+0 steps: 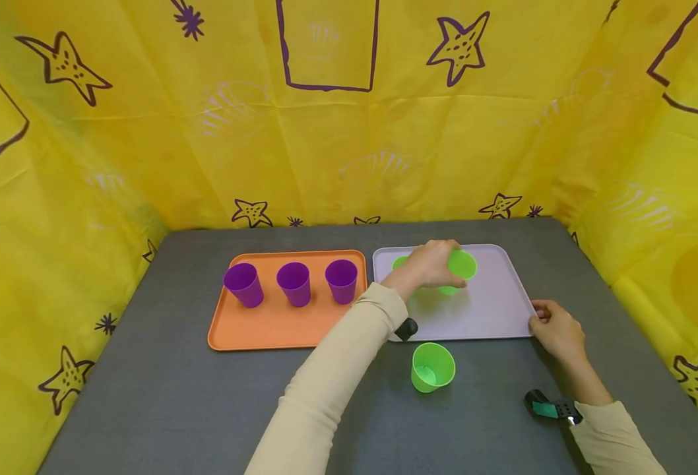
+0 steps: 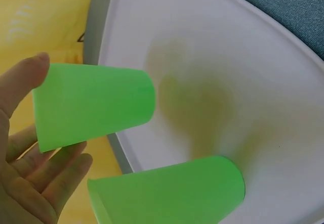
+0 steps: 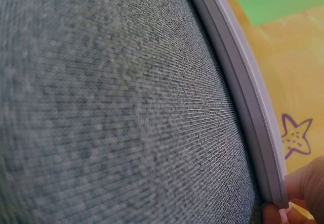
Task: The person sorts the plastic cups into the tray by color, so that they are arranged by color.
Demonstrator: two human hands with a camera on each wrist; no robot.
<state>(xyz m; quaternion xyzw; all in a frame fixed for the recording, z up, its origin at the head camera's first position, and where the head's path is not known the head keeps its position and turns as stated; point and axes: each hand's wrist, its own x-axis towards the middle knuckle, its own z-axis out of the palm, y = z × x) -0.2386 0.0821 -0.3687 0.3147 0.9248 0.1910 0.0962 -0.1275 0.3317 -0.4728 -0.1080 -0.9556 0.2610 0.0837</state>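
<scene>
My left hand (image 1: 431, 265) pinches a green cup (image 1: 462, 264) by its rim, thumb on one side and fingers on the other. In the left wrist view that held cup (image 2: 96, 105) hangs over the pale lilac tray (image 2: 263, 77), its base off the surface. Another green cup (image 2: 177, 193) stands on the tray beside it, mostly behind my hand in the head view. A third green cup (image 1: 433, 368) is on the dark table, in front of the tray. My right hand (image 1: 559, 330) grips the tray's right edge (image 3: 253, 102) between thumb and fingers.
An orange tray (image 1: 266, 330) lies to the left, bearing three purple cups: one at left (image 1: 244, 285), one in the middle (image 1: 294, 284) and one at right (image 1: 342, 281). Yellow patterned cloth (image 1: 325, 152) hangs around the back and sides of the grey table (image 1: 165, 396).
</scene>
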